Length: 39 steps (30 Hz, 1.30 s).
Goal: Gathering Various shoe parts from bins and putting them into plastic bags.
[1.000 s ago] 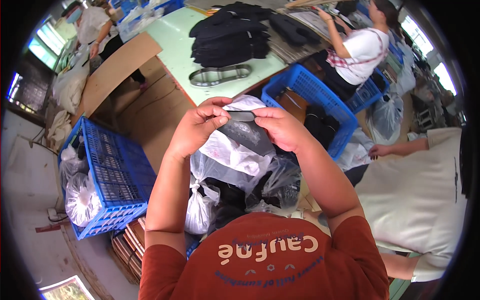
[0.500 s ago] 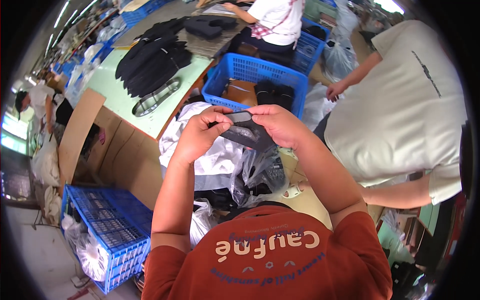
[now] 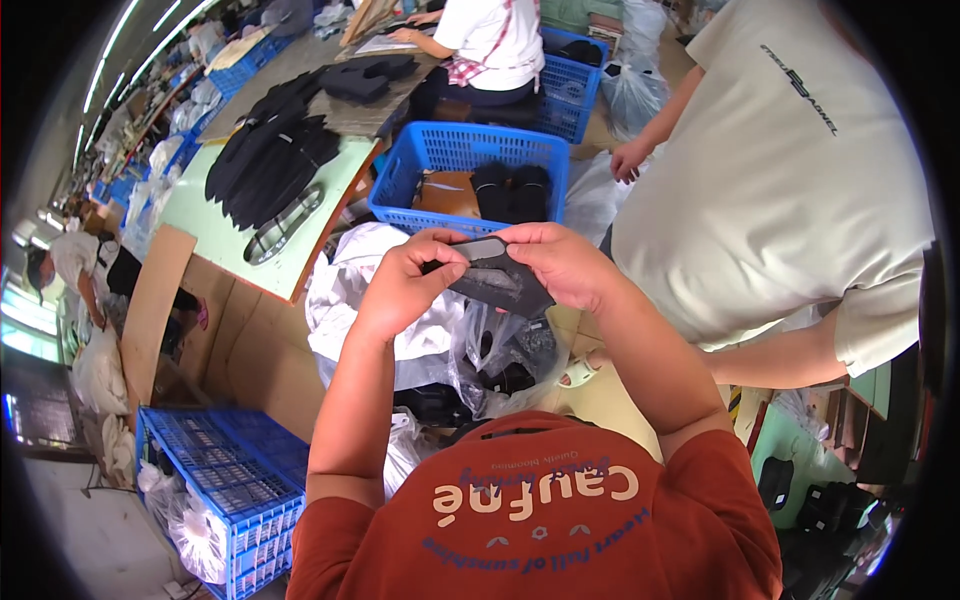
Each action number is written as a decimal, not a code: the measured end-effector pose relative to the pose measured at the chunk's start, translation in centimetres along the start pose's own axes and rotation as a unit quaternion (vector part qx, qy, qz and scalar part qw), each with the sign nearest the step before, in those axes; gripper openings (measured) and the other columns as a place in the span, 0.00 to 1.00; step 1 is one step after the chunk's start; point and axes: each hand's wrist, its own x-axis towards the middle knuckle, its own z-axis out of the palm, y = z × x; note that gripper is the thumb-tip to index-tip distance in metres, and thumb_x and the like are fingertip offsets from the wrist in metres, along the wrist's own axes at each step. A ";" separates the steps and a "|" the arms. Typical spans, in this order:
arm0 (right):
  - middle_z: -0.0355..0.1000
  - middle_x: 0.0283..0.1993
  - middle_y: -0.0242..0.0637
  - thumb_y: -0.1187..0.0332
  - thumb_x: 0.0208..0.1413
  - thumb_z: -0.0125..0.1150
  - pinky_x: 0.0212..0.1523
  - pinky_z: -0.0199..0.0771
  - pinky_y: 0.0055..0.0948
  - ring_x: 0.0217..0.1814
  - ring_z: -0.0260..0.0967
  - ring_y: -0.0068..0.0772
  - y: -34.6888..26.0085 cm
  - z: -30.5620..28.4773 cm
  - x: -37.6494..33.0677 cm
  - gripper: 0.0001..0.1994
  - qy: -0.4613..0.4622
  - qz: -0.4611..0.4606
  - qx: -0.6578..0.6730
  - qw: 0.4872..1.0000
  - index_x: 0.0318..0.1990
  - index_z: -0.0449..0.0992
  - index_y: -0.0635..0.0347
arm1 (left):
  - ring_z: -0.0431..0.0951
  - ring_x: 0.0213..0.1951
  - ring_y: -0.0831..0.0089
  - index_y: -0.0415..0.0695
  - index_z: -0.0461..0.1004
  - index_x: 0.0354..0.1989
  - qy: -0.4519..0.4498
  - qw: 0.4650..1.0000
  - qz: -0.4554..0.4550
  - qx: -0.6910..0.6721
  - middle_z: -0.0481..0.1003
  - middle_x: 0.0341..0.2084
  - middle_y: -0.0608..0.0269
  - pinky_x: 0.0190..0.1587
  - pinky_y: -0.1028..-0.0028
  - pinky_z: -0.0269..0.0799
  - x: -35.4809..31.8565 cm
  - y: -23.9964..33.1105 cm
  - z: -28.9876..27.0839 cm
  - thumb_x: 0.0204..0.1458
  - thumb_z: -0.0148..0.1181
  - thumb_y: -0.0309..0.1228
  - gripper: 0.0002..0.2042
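Observation:
Between my two hands is a small dark grey, soft-looking piece (image 3: 512,292) with a lighter grey strip at its top and a shiny patch in its middle. My left hand (image 3: 405,285) pinches its left end with thumb and fingers. My right hand (image 3: 560,265) grips its upper right edge, thumb on top. The piece is held up in front of my chest, above a heap of white cloth (image 3: 350,270) and clear plastic bags (image 3: 480,340). I cannot make out exactly what kind of part it is.
Beyond my hands stands a blue crate (image 3: 380,200) with black pieces and brown card. Stacked black pieces (image 3: 270,165) and a long metal ring (image 3: 285,228) lie on a green-topped table (image 3: 180,205). A person in a pale shirt (image 3: 770,190) stands close at right; another blue crate (image 3: 240,460) is lower left.
The view has shifted, so the table and far crate appear further left. Both hands keep hold of the grey piece, which has barely changed its tilt.

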 end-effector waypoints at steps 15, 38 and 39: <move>0.69 0.33 0.34 0.78 0.40 0.55 0.34 0.67 0.21 0.33 0.66 0.21 -2.1 -8.0 -13.0 0.17 0.114 -0.077 -0.017 0.990 0.42 0.70 0.66 | 0.69 0.38 0.78 0.37 0.74 0.28 -0.157 0.985 0.065 0.029 0.69 0.40 0.63 0.38 0.81 0.65 5.5 4.2 13.9 0.42 0.55 0.14 0.06; 0.70 0.32 0.32 0.81 0.40 0.49 0.28 0.66 0.18 0.29 0.66 0.17 -2.1 -16.8 -22.2 0.16 0.226 -0.149 -0.017 0.962 0.42 0.70 0.69 | 0.72 0.35 0.76 0.38 0.61 0.52 -0.248 0.935 -0.068 -0.246 0.70 0.38 0.57 0.35 0.79 0.70 11.7 2.0 26.0 0.45 0.49 0.18 0.22; 0.70 0.31 0.31 0.80 0.41 0.49 0.28 0.65 0.17 0.29 0.65 0.17 -2.1 -17.4 -22.4 0.16 0.240 -0.154 -0.035 0.958 0.41 0.70 0.68 | 0.72 0.35 0.76 0.38 0.61 0.52 -0.262 0.933 -0.085 -0.232 0.70 0.38 0.59 0.36 0.77 0.71 11.9 2.2 26.7 0.46 0.52 0.20 0.21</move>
